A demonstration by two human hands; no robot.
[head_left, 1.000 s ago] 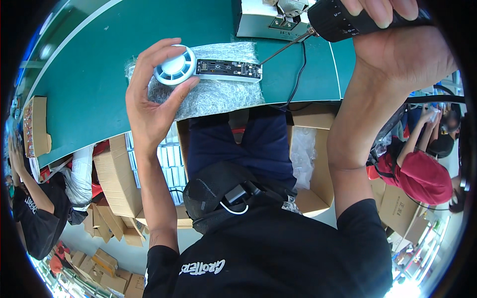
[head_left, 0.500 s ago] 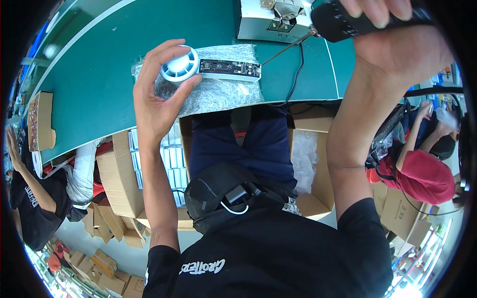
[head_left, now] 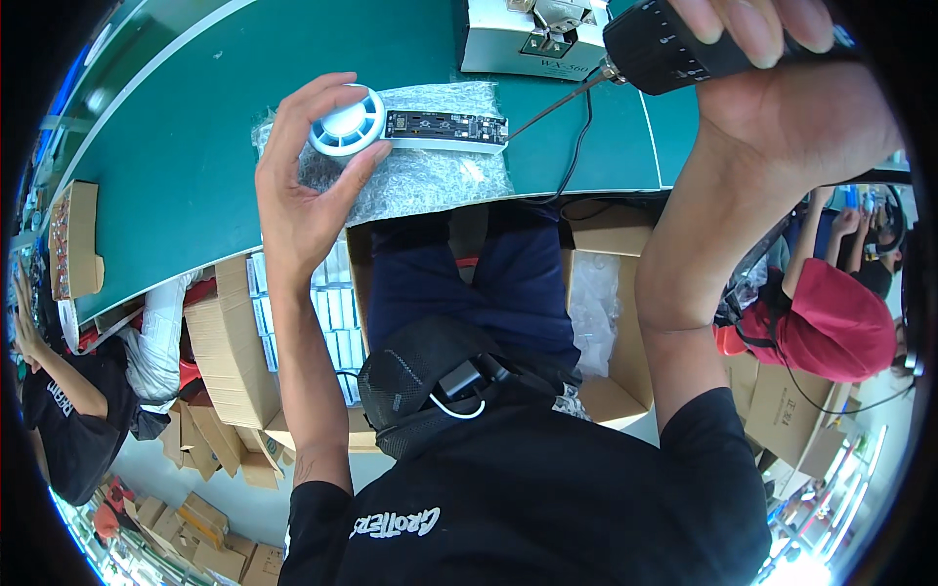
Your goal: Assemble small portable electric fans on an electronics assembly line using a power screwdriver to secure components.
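My left hand (head_left: 311, 166) is closed around the round, vented head of a light-blue handheld device (head_left: 350, 125), with thumb and fingers on opposite sides of the rim. Its straight handle points right and lies open, showing a black circuit board (head_left: 445, 127). Beneath it lies bubble wrap (head_left: 410, 181). Up at the right, my right hand (head_left: 772, 68) grips a black electric screwdriver (head_left: 664, 49). The long thin bit slants down left, and its tip is at the handle's right end; whether it touches a screw is too small to tell.
A white box-shaped machine (head_left: 528, 44) with a metal mechanism stands at the back of the green table (head_left: 195, 127). A black cable (head_left: 578, 146) runs down from it. Below the table's edge are a carton of light-blue boxes (head_left: 337, 308) and another with plastic bags (head_left: 594, 303). People work at both sides.
The whole view has shifted slightly. Both hands keep their grips, and the bit's tip stays at the handle's end. At the right, a person in red has shifted posture.
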